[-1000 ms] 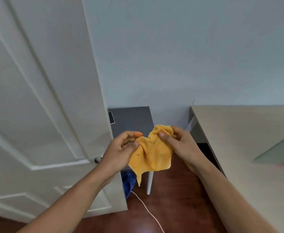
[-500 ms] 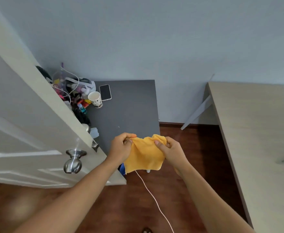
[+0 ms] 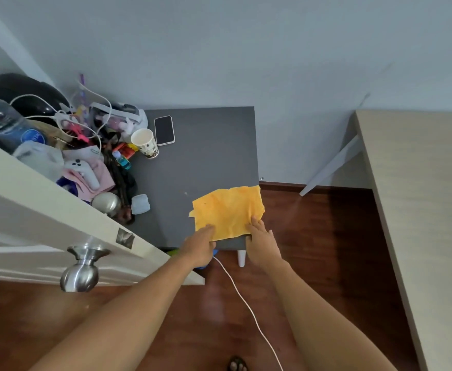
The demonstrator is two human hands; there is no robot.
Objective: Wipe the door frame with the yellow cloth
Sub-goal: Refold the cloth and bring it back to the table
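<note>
The yellow cloth [image 3: 227,210] lies spread flat on the near right corner of a small grey table [image 3: 206,156]. My left hand [image 3: 198,247] grips the cloth's near left corner. My right hand [image 3: 262,242] has its fingertips on the near right edge, with the thumb below the table's rim. The white door [image 3: 45,199] stands ajar at the left, its edge toward me and a steel knob [image 3: 79,274] facing me. I cannot make out the door frame with certainty.
On the table's far side lie a phone [image 3: 164,129], a paper cup [image 3: 145,143] and a heap of clutter with cables [image 3: 72,145]. A white cable [image 3: 246,303] trails over the wooden floor. A light wooden desk [image 3: 420,210] fills the right side.
The view dropped from the door and wall to the table. The cloth, held bunched between both hands in the air, now lies flattened on the table corner.
</note>
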